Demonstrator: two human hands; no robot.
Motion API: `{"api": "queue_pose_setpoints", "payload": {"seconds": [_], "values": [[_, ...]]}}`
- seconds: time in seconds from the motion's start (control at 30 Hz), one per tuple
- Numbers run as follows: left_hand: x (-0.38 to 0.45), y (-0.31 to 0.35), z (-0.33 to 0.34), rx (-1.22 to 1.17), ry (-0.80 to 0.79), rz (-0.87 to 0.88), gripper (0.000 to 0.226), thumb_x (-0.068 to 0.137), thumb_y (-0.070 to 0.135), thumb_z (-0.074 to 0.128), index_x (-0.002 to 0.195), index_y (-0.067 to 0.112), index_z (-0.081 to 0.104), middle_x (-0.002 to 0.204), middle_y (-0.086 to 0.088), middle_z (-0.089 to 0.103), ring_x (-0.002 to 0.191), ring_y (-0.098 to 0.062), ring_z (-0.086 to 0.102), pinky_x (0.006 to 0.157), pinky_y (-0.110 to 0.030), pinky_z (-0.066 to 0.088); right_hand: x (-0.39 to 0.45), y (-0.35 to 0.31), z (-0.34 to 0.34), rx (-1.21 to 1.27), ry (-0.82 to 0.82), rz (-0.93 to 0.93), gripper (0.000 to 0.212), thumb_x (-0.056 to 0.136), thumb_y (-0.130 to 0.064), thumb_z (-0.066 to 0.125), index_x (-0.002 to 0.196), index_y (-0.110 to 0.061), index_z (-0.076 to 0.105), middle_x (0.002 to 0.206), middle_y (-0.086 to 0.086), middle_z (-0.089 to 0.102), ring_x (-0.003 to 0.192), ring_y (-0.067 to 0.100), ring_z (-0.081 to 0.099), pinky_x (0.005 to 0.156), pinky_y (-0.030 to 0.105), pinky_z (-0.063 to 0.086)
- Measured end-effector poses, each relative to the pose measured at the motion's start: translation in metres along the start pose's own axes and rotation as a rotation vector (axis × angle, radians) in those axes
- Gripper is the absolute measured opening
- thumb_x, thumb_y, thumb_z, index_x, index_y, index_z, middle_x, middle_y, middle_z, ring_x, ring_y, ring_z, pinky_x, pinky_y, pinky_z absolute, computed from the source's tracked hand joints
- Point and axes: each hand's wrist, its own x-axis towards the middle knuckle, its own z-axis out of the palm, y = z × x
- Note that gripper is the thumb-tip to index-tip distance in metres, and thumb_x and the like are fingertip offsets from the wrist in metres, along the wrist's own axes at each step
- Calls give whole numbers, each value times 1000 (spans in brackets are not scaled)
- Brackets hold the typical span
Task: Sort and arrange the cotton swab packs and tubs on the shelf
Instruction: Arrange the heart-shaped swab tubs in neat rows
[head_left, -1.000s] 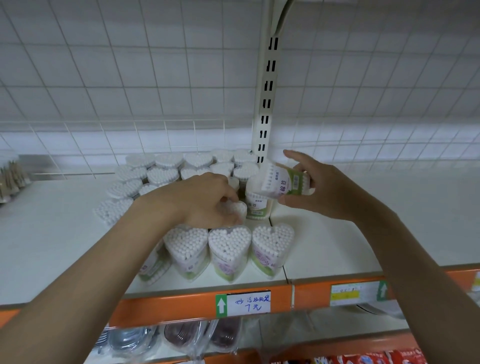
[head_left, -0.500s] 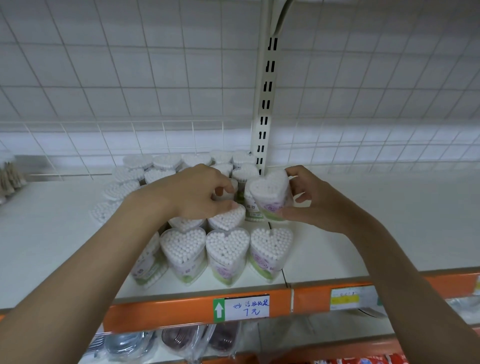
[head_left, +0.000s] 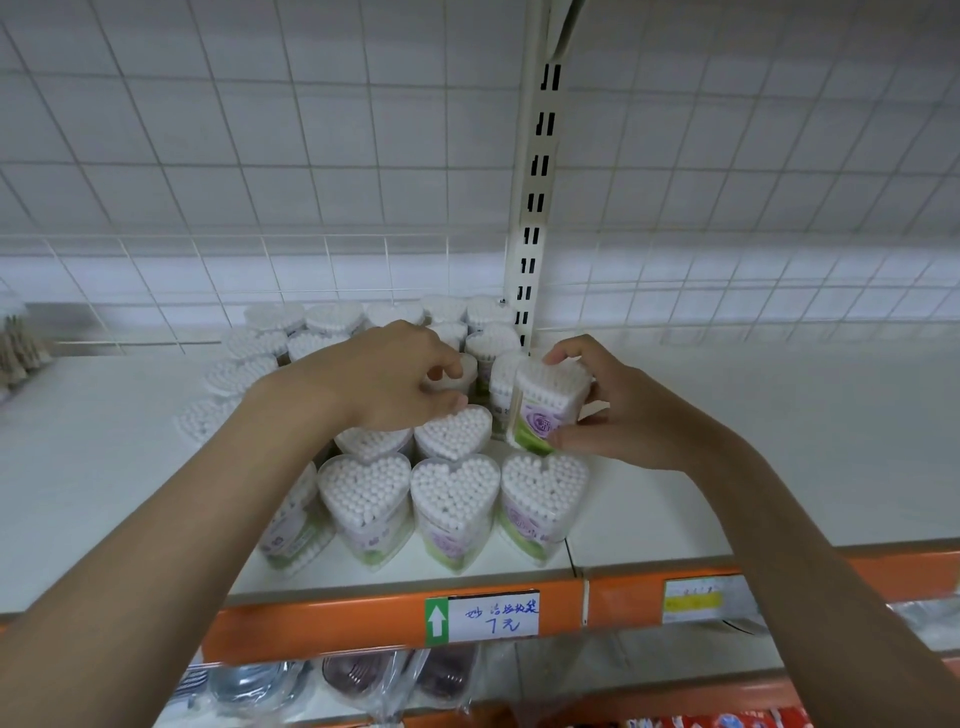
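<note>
At nine o'clock, at the far edge of the white shelf (head_left: 104, 467), a blurred bundle of tan, stick-like goods (head_left: 21, 348) stands apart from the rest; what they are cannot be made out. Toward the centre sits the block of heart-shaped cotton swab tubs (head_left: 363, 499): clear, hard-looking plastic packed with upright swabs, so each top reads as a bumpy white heart of round cotton tips. They are nested lobe to point in rows, probably so the shapes interlock and face the aisle.

The left hand (head_left: 384, 379) reaches in over the second row, fingers curled with thumb and fingertips closed on a tub (head_left: 457, 371) mostly hidden beneath them, likely steadying or nudging it into line.

At about one o'clock from the block's centre, the right hand (head_left: 618, 405) grips the held tub (head_left: 550, 405) from the side, fingers wrapped round its smooth wall and thumb over the top rim. It hangs just above the right end of the second row, tilted slightly, its purple-and-green label turned outward, apparently ready to fill the gap there behind the front-right tub (head_left: 543, 499).

At six o'clock, the orange shelf edge (head_left: 311, 623) carries a handwritten price tag (head_left: 483, 618); further right is a yellow label (head_left: 696, 600).
</note>
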Motion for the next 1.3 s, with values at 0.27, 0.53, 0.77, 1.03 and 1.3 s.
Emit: {"api": "queue_pose_setpoints", "payload": {"seconds": [0.27,0.53,0.77,1.03,1.3], "values": [[0,-2,3,5,6,14,41,89,45,52,123,22,56,118,4,55,94,-7,46,87,-28,43,2,4,4,-62,-46,52,36,77,-38,70,108,-39,51,113,-17,52,102,-5,50,82,21,40],[1,-2,2,18,29,16,41,89,43,52,122,19,58,126,1,49,113,-16,48,95,-34,41,7,0,2,-104,-19,42,29,78,-35,71,105,-39,60,108,-20,58,94,-6,57,77,16,43],[4,-4,8,19,23,19,43,92,39,51,129,17,53,135,3,45,120,-15,45,98,-32,39,9,-6,-2,-203,-52,27,34,76,-43,71,108,-38,59,107,-14,57,88,-1,59,77,15,44],[4,-7,11,-13,26,22,40,92,38,50,124,15,57,130,2,51,116,-15,48,97,-35,41,11,-11,-2,-281,-38,-11,39,70,-42,75,106,-34,61,100,-13,54,87,5,59,83,28,52],[5,-7,9,-45,32,42,36,93,37,49,120,16,61,125,3,53,106,-13,51,92,-32,43,11,-15,-9,-302,-147,-3,36,70,-48,71,103,-42,59,101,-17,55,90,3,59,84,29,52]]}}
